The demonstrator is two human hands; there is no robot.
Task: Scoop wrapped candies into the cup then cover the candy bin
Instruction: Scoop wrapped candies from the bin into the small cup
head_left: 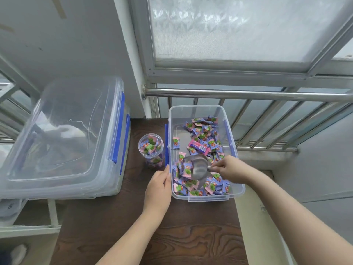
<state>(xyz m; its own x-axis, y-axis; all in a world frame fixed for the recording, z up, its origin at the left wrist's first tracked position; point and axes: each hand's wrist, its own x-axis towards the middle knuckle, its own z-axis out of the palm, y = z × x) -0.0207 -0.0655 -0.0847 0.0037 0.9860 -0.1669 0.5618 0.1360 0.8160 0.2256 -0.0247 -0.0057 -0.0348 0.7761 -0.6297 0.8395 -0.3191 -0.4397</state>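
Clear lidded box (63,134) beside cup (151,150)

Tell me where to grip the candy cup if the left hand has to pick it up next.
Grip the cup around its clear side wall, below the open rim, coming from its near-left side. It stands upright, nearly full, close against the bin on its right, so that side looks blocked. The left hand now rests on the bin's edge.
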